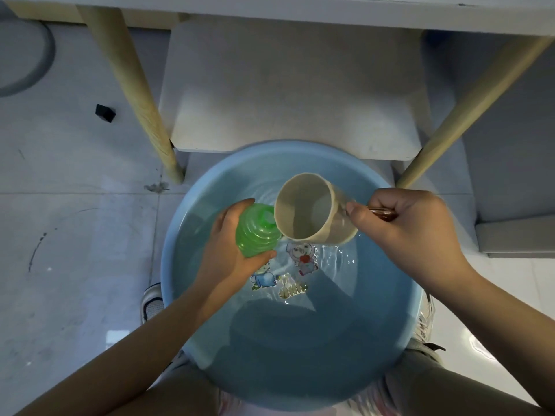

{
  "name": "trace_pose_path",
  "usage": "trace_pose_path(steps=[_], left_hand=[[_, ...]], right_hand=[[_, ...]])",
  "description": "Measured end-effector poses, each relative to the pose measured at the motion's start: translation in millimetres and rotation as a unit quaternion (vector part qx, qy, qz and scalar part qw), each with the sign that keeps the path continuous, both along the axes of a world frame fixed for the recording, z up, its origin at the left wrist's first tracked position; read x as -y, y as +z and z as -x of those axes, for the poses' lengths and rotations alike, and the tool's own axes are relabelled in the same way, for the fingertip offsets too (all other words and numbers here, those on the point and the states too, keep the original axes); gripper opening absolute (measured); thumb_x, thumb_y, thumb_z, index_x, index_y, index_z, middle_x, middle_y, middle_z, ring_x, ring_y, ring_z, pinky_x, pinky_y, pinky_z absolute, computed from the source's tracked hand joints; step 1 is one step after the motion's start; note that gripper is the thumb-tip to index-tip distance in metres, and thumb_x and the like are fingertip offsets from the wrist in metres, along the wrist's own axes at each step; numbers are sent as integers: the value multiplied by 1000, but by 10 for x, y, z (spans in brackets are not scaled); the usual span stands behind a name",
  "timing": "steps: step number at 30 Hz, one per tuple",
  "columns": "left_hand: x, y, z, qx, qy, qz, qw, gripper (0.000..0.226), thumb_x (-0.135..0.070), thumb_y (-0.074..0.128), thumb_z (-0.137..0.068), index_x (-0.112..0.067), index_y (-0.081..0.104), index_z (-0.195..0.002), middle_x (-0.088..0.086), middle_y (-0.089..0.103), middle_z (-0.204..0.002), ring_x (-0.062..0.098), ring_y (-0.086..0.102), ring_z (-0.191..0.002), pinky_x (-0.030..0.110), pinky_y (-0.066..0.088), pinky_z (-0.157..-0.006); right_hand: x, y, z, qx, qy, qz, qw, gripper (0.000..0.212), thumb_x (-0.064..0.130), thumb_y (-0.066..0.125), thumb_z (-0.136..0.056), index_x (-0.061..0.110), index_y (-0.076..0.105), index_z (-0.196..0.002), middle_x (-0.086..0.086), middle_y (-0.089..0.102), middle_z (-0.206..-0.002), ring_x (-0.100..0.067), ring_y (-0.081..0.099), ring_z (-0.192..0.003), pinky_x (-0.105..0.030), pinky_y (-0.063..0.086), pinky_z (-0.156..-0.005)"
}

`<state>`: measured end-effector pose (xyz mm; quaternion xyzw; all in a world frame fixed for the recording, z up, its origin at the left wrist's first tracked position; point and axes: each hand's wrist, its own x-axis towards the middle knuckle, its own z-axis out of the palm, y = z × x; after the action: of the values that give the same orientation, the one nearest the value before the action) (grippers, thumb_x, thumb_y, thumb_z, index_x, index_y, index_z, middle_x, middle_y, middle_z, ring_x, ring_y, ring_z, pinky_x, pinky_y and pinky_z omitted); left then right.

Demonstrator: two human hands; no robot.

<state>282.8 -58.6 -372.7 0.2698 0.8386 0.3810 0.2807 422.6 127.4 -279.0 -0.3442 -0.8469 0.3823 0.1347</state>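
Left hand (228, 247), fingers (262, 256) round green bottle (255, 232)

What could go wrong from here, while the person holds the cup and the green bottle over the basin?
1. The right hand holds the tilted cup only by its handle; the grip might slip and the cup could drop into the basin.
2. The green bottle in the left hand sits right at the cup's rim; a knock could splash water onto the floor.
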Motion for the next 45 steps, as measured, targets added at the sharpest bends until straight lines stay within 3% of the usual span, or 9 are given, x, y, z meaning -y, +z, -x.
trace_pose_path(steps=[6, 11, 18, 26, 31, 34, 38, 42, 45], left_hand=[[-25, -1, -10, -1, -6, -7, 1000, 85, -22, 88, -62, -35, 40, -131, -11, 40, -127, -1, 40, -108, -5, 30, -80], [-18, -15, -13, 2, -8, -5, 1000, 87, -20, 88, -61, -26, 41, -135, -11, 40, -127, -2, 40, -109, -6, 28, -82], [-37, -8, -30, 5, -4, -8, 1000, 87, -18, 88, -61, -27, 42, -134, -15, 38, -123, -3, 39, -108, -6, 28, -82], [-30, -20, -22, 16, -5, -25, 1000, 85, -15, 88, -61, -26, 43, -133, -9, 43, -127, -7, 41, -105, -6, 29, -83], [-45, -25, -16, 13, -6, -27, 1000, 83, -16, 87, -61, -38, 40, -126, -10, 42, -125, -2, 44, -107, -2, 31, -85], [-39, -24, -24, 14, -11, -28, 999, 83, -16, 87, -62, -34, 42, -128, -10, 42, -124, -10, 44, -98, -5, 30, -83], [-29, -41, -22, 10, -17, -39, 999, 81, -14, 87, -62, -38, 39, -123, -12, 41, -121, -23, 38, -104, -6, 28, -83], [-30, -64, -20, 11, -16, -35, 999, 81, -15, 87, -63, -37, 38, -123, -13, 41, -121, -6, 44, -103, -4, 29, -84], [-29, -78, -11, 17, -15, -35, 999, 80, -15, 87, -63, -31, 42, -127, -8, 43, -124, -9, 45, -101, -4, 30, -83]], right_hand=[[11, 8, -14, 2, 9, -69, 998, 40, 35, 64, -73, 16, 41, -46, 4, 32, -39, -22, 38, -58, -10, 29, -49], [35, 27, -7, 11, 8, -90, 996, 38, 35, 64, -72, 14, 45, -46, 10, 32, -39, -14, 40, -54, -8, 31, -53], [49, 40, 5, 1, 18, -138, 990, 43, 44, 53, -73, 12, 45, -45, 11, 33, -38, -21, 41, -54, -2, 31, -58], [38, 36, 4, -5, 20, -181, 983, 42, 40, 54, -73, 12, 43, -44, 4, 35, -38, -20, 38, -54, 2, 28, -65], [46, 70, 18, 0, 34, -217, 976, 40, 37, 55, -73, 14, 41, -44, 2, 39, -37, -28, 44, -50, -16, 18, -53], [43, 90, 23, -9, 40, -240, 970, 41, 34, 56, -73, 12, 41, -43, -1, 41, -37, -28, 42, -48, -14, 16, -56], [53, 88, 41, -17, 48, -256, 965, 38, 33, 56, -74, 16, 40, -44, 1, 40, -38, -23, 39, -49, -15, 17, -58], [45, 75, 42, -27, 55, -268, 961, 36, 32, 56, -75, 16, 44, -45, 1, 41, -39, -28, 44, -45, -16, 18, -59], [40, 57, 48, -27, 55, -281, 958, 38, 32, 56, -75, 13, 45, -44, 0, 41, -38, -29, 43, -44, -16, 18, -61]])
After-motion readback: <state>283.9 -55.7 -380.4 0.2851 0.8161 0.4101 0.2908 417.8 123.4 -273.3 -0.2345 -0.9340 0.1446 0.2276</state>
